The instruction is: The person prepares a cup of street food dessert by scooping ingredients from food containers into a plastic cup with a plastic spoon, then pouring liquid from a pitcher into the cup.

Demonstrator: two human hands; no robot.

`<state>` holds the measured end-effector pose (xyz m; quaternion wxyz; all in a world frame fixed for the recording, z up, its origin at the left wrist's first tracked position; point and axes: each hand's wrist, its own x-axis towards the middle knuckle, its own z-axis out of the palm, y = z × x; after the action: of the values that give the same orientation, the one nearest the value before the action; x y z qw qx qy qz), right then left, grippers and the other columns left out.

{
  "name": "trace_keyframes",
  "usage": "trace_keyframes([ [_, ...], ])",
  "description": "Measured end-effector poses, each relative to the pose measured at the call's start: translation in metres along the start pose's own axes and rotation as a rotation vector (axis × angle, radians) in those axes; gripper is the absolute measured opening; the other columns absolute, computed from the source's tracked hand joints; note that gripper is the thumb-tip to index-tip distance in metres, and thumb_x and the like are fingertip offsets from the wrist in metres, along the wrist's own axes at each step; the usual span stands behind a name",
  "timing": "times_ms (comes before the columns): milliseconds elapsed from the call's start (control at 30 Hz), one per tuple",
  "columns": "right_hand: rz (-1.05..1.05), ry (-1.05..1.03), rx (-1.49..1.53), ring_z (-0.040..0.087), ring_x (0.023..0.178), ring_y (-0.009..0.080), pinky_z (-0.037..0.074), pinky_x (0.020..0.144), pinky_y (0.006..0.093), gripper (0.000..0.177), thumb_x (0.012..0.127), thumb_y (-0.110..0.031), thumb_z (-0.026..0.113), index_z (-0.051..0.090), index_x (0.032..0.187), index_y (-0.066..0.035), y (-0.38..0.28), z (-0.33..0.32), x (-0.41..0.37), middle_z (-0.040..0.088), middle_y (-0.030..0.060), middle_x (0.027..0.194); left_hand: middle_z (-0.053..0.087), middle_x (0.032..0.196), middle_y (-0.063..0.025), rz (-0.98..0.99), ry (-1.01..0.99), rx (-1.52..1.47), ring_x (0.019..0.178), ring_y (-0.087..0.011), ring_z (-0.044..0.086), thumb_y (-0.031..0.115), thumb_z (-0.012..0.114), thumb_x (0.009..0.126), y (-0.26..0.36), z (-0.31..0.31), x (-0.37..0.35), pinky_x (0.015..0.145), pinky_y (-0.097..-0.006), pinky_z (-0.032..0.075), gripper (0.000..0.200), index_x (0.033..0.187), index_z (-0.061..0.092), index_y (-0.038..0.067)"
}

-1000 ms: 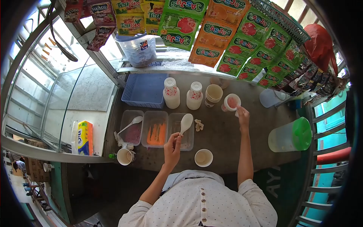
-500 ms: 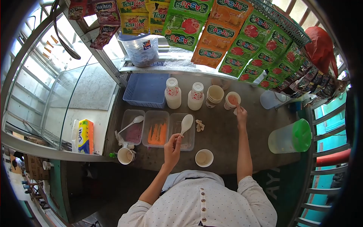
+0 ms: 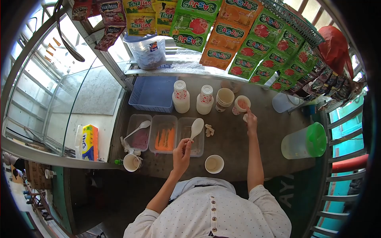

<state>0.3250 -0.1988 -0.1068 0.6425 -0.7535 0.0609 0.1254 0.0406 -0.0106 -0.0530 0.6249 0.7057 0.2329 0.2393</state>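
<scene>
My left hand (image 3: 182, 154) is closed around the handle of a white plastic spoon (image 3: 197, 127), its bowl raised over a clear tub (image 3: 200, 151). My right hand (image 3: 251, 123) grips the near right side of a paper cup (image 3: 239, 106) with something pinkish inside. A small whitish crumpled piece (image 3: 245, 118) shows beside the fingers of that hand; what it is I cannot make out. Left of the spoon stand a tub of orange powder (image 3: 164, 139) and a tub of purple powder (image 3: 139, 141) with another white spoon (image 3: 143, 125) in it.
One paper cup (image 3: 214, 164) stands near the front edge, another (image 3: 132, 162) at the left. Behind the tubs are a blue basket (image 3: 149, 95), two cup stacks (image 3: 181, 100) and nested cups (image 3: 224, 99). A green-lidded container (image 3: 300, 143) lies right; drink sachets (image 3: 220, 37) hang above.
My right hand and the paper cup have shifted slightly to the left together. My left hand holds the spoon in nearly the same place.
</scene>
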Motion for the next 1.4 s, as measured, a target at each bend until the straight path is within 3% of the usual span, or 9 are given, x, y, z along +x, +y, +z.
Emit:
trace_keyframes([
  [100,-0.066,0.058,0.027,0.036,0.046,0.0027,0.024,0.041,0.0215,0.039,0.087,-0.049,0.057,0.064,0.079,-0.012,0.007,0.003,-0.008,0.043,-0.0085,0.057,0.051,0.064,0.0039,0.006,0.014,0.001,0.055,-0.0020,0.036,0.018,0.051,0.096,0.000,0.000,-0.001,0.048,-0.0212,0.027,0.020,0.100,0.059,0.000],
  [233,-0.120,0.117,0.058,0.043,0.051,0.0034,0.031,0.044,0.0217,0.037,0.087,-0.044,0.059,0.068,0.086,-0.007,0.027,0.008,-0.024,0.050,-0.0065,0.061,0.051,0.064,0.0038,-0.007,0.026,-0.017,0.056,-0.0019,0.037,0.018,0.051,0.096,-0.001,-0.001,-0.003,0.048,-0.0209,0.027,0.020,0.101,0.059,0.000],
  [300,-0.209,-0.031,-0.067,0.053,0.066,0.0091,0.044,0.061,0.0249,0.037,0.083,-0.036,0.066,0.068,0.092,-0.001,0.038,0.014,-0.038,0.061,-0.0014,0.074,0.051,0.064,0.0038,-0.007,0.022,-0.016,0.056,-0.0019,0.036,0.018,0.051,0.096,-0.002,-0.001,-0.003,0.048,-0.0209,0.027,0.020,0.101,0.059,0.000],
  [500,-0.249,-0.404,-0.399,0.058,0.069,0.0066,0.047,0.062,0.0236,0.022,0.077,-0.019,0.070,0.069,0.091,-0.003,0.026,0.043,-0.079,0.065,0.0021,0.075,0.050,0.064,0.0038,-0.014,0.005,-0.013,0.056,-0.0022,0.036,0.019,0.051,0.096,-0.002,0.002,-0.003,0.049,-0.0212,0.027,0.021,0.100,0.059,0.000],
  [533,-0.345,-0.406,-0.458,0.064,0.072,0.0135,0.049,0.066,0.0275,0.027,0.075,-0.026,0.071,0.069,0.091,-0.005,0.030,0.047,-0.079,0.068,0.0071,0.078,0.050,0.064,0.0038,-0.008,0.008,-0.012,0.056,-0.0023,0.035,0.019,0.051,0.096,-0.001,0.002,-0.002,0.049,-0.0213,0.027,0.021,0.100,0.059,0.000],
  [567,-0.346,-0.407,-0.456,0.064,0.072,0.0135,0.049,0.066,0.0275,0.027,0.075,-0.026,0.071,0.069,0.091,-0.005,0.030,0.050,-0.081,0.068,0.0071,0.078,0.050,0.064,0.0038,-0.007,0.009,-0.011,0.056,-0.0023,0.035,0.019,0.051,0.096,-0.002,0.002,-0.002,0.049,-0.0213,0.027,0.021,0.100,0.059,0.000],
  [633,-0.396,-0.361,-0.746,0.065,0.080,0.0284,0.051,0.070,0.0385,0.031,0.072,-0.038,0.071,0.071,0.089,-0.012,0.023,0.057,-0.087,0.069,0.0105,0.086,0.050,0.064,0.0038,0.008,0.010,-0.022,0.056,-0.0023,0.035,0.019,0.051,0.096,-0.004,0.002,-0.002,0.048,-0.0213,0.027,0.021,0.100,0.059,0.000],
  [1267,-0.355,-0.215,-0.771,0.065,0.074,0.0325,0.051,0.066,0.0395,0.030,0.074,-0.034,0.067,0.070,0.087,-0.007,0.016,0.070,-0.081,0.067,0.0161,0.078,0.054,0.066,0.0033,-0.012,0.034,-0.020,0.054,-0.0021,0.035,0.020,0.050,0.096,-0.007,0.000,0.000,0.047,-0.0213,0.025,0.022,0.099,0.060,0.001],
  [1400,-0.531,-0.157,-0.882,0.065,0.072,0.0315,0.051,0.063,0.0412,0.029,0.073,-0.038,0.067,0.069,0.080,-0.010,0.018,0.079,-0.077,0.066,0.0127,0.078,0.054,0.066,0.0032,-0.008,0.033,-0.006,0.054,-0.0019,0.035,0.020,0.050,0.096,-0.003,-0.001,0.001,0.046,-0.0210,0.025,0.022,0.099,0.060,0.000],
])
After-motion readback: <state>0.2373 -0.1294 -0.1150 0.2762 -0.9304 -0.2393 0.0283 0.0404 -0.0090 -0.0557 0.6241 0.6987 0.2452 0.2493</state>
